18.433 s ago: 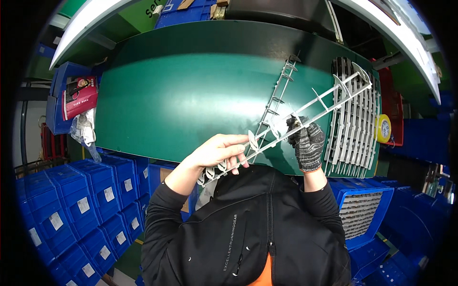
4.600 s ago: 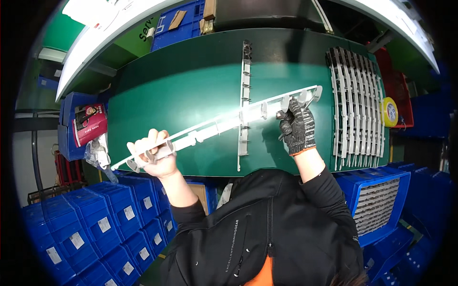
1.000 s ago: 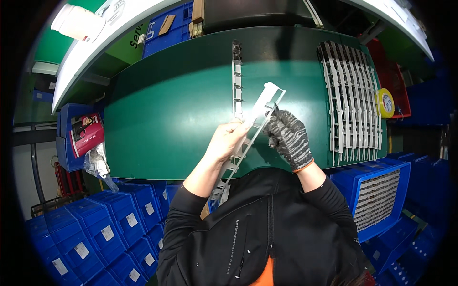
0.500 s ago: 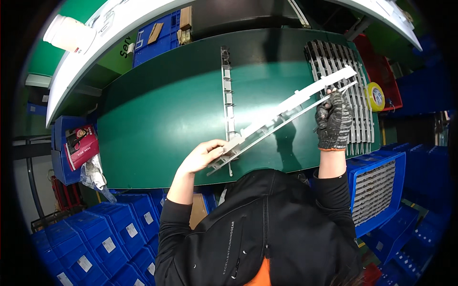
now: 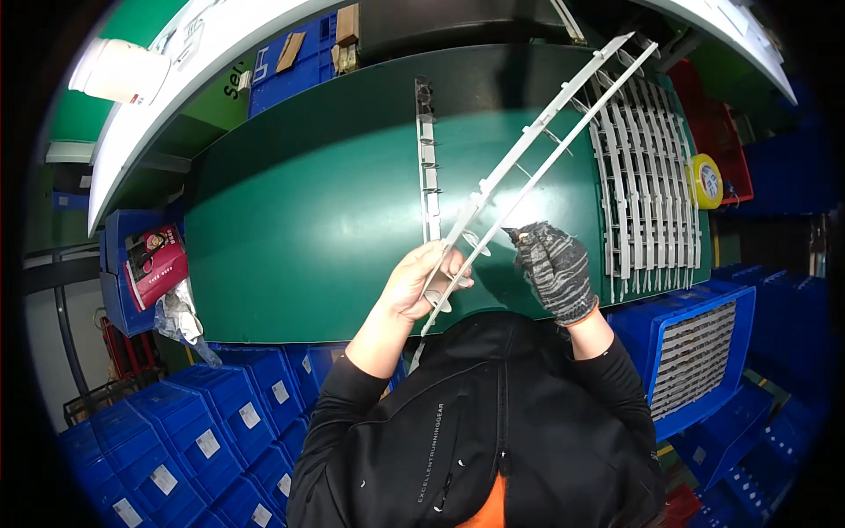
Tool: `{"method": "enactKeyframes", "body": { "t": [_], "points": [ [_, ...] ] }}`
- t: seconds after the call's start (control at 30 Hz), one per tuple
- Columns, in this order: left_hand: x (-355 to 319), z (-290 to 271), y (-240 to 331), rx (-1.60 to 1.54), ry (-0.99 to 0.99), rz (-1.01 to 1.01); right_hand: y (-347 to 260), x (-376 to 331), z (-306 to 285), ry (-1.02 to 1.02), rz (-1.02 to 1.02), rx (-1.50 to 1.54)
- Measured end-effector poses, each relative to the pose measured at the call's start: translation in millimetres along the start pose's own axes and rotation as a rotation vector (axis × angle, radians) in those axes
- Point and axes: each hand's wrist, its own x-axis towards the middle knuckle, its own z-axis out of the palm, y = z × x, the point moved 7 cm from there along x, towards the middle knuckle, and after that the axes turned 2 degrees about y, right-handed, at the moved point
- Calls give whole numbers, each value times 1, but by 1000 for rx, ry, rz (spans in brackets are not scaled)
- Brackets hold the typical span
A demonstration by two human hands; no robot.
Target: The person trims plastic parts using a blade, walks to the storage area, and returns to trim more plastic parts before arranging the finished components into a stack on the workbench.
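White plastic, long and ladder-like: the strip (image 5: 528, 167) is gripped at its near end by the bare left hand (image 5: 422, 283), fingers (image 5: 440, 264) closed round it, while the far end rises away over the green worktop (image 5: 308, 202) toward the upper right. Just right of those fingers, the gloved right hand (image 5: 553, 268) has its fingertips pinched at the strip's lower rungs, though whether they grip a rung I cannot tell. It looks like trimming or checking of small tabs near the held end. The next move would seem to call for a steady left grip and a fine pinch. By count: one strip in hand, one single strip (image 5: 427, 167) lying beyond the left fingers, and about eight in the row (image 5: 647, 194) beyond the right fingers.
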Motion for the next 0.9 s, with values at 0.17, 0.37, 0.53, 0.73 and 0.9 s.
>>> {"method": "enactKeyframes", "body": {
  "t": [0.17,0.37,0.53,0.73,0.9],
  "points": [
    [8,13,-6,-125,-56,-58,-2,2,3,18,-68,-207],
    [12,6,-6,-42,84,-60,3,-5,13,-182,-8,-85],
    [15,10,-4,85,111,21,-3,0,10,-66,-74,-248],
    [14,15,-5,271,190,122,-11,-4,11,-34,-108,-413],
    [14,17,-3,418,250,191,-13,-9,10,-28,-151,-484]
  ]
}}
